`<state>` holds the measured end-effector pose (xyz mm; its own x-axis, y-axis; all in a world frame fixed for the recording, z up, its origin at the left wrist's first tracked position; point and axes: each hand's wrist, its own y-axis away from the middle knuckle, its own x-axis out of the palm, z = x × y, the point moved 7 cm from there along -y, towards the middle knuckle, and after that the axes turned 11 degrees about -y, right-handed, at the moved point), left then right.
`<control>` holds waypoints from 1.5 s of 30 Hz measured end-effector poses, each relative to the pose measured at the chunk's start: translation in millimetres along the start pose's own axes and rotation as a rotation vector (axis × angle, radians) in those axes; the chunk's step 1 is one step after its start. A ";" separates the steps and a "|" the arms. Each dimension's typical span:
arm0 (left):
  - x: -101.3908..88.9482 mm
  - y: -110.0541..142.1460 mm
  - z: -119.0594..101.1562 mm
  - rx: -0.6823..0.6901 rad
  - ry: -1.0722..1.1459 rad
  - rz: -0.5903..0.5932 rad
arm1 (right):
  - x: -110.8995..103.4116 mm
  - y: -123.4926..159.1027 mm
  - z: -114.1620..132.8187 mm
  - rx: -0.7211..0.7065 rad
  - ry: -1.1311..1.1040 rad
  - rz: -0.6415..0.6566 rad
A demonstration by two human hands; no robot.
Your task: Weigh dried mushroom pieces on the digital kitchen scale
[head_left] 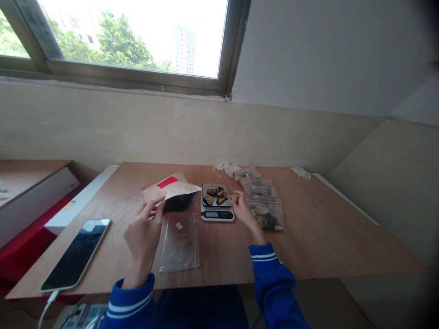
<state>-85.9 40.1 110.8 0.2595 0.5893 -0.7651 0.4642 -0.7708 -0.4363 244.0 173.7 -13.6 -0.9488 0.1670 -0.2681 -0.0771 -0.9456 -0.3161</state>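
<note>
My left hand [144,230] pinches the open mouth of a brown kraft pouch [171,192] with a red label, holding it above the wooden table [308,237]. My right hand [242,209] is closed on a small brown dried piece [234,198] at the right edge of a small digital scale [217,202]. Several dark dried pieces [215,195] lie on the scale's platform. An empty clear zip bag [180,243] lies flat in front of the pouch.
A row of filled clear zip bags [263,201] lies right of the scale. A phone [77,252] with a cable rests at the table's left front. White scraps [301,172] sit near the wall. A white and red box [41,205] stands left of the table.
</note>
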 end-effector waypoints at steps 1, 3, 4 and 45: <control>0.3 0.5 -0.5 -0.002 0.000 0.004 | -1.7 0.9 0.7 -0.031 0.030 0.001; 0.3 1.4 -1.9 -0.003 0.004 0.007 | -2.3 2.3 6.0 -0.103 0.124 0.010; 0.0 1.7 -2.4 -0.003 0.006 0.007 | -1.1 2.8 9.1 -0.133 0.175 0.023; -1.6 4.0 -7.6 0.071 0.021 0.008 | 92.3 81.8 170.6 -0.485 0.118 0.055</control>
<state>-78.0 37.9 113.9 0.2806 0.5874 -0.7591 0.4009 -0.7903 -0.4633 97.9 64.2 91.1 -0.9042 0.1778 -0.3882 0.1495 -0.7199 -0.6778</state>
